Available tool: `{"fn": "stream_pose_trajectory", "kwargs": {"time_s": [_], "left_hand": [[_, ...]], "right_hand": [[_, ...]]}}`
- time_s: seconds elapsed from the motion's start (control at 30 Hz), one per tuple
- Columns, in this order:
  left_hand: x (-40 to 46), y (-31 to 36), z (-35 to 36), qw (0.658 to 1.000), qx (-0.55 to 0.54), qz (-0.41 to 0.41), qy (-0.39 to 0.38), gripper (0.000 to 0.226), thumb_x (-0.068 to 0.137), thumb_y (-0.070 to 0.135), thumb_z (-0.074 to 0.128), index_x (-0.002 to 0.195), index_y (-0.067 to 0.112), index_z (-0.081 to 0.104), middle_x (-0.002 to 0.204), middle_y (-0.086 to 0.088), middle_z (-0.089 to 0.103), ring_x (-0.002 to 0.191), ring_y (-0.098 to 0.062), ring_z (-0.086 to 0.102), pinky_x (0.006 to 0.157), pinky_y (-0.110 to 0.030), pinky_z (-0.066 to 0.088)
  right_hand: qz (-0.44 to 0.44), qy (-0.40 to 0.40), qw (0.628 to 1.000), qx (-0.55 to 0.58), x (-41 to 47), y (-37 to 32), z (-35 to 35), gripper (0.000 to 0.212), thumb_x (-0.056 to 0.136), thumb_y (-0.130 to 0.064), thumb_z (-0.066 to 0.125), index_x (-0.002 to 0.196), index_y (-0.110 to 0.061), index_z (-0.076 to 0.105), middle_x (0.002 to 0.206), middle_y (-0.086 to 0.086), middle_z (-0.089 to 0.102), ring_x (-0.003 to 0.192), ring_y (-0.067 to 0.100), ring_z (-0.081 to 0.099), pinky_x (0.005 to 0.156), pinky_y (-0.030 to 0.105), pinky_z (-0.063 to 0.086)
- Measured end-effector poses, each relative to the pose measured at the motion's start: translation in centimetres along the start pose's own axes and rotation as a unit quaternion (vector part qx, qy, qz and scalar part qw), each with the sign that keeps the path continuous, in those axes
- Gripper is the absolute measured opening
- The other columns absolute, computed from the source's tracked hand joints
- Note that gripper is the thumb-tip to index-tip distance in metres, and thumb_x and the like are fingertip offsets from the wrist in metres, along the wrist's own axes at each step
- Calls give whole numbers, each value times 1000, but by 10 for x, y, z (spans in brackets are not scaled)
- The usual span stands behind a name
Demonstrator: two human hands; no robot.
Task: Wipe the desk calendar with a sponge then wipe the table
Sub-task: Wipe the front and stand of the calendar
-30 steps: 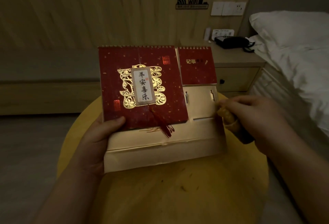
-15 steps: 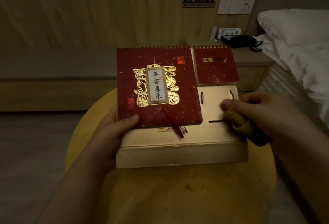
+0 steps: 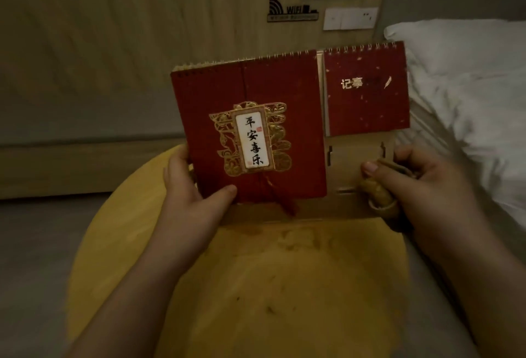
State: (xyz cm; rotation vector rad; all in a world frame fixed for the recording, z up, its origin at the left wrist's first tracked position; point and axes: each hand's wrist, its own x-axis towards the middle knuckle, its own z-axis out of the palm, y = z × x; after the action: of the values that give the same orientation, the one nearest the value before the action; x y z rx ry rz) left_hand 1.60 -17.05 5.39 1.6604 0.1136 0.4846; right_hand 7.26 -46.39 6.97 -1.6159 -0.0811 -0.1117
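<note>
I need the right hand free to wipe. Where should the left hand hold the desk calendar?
Grip the desk calendar at its lower-left edge from the left, as the left hand does: the big red cover is stiff there, leaving the right side open for the sponge.

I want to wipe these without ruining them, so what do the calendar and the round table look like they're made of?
The desk calendar looks like card: matte red covers with shiny gold foil print, wire spiral binding on top, and a plain tan board base with cut slots. Probably not water-friendly. The table has a smooth yellow top, likely painted or laminated wood, though the dim light leaves that open.
</note>
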Motion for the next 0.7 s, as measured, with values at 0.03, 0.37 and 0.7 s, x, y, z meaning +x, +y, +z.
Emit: {"fn": "stream_pose_trajectory", "kwargs": {"time_s": [0.03,0.37,0.7], "left_hand": [[3,3,5,999,37,7,2,76,90,4,74,139,50,38,140,13,41,124,-3,53,103,-44,53],[84,-12,52,996,30,-23,-85,70,91,-4,70,146,27,42,126,20,61,108,-2,69,94,-37,60],[141,-76,73,990,-27,-85,-108,48,96,-8,62,135,18,53,140,-3,63,125,-21,64,105,-50,53]], "right_hand": [[0,3,1000,9,3,3,-2,11,92,-24,80,87,-19,72,64,6,67,40,13,54,39,24,40],[-8,44,999,-21,61,40,-25,14,94,-28,80,98,-18,72,73,7,75,51,18,67,46,32,49],[-5,-5,999,-44,106,94,-29,19,102,-20,70,96,-37,76,91,2,82,73,13,78,55,21,59]]}}
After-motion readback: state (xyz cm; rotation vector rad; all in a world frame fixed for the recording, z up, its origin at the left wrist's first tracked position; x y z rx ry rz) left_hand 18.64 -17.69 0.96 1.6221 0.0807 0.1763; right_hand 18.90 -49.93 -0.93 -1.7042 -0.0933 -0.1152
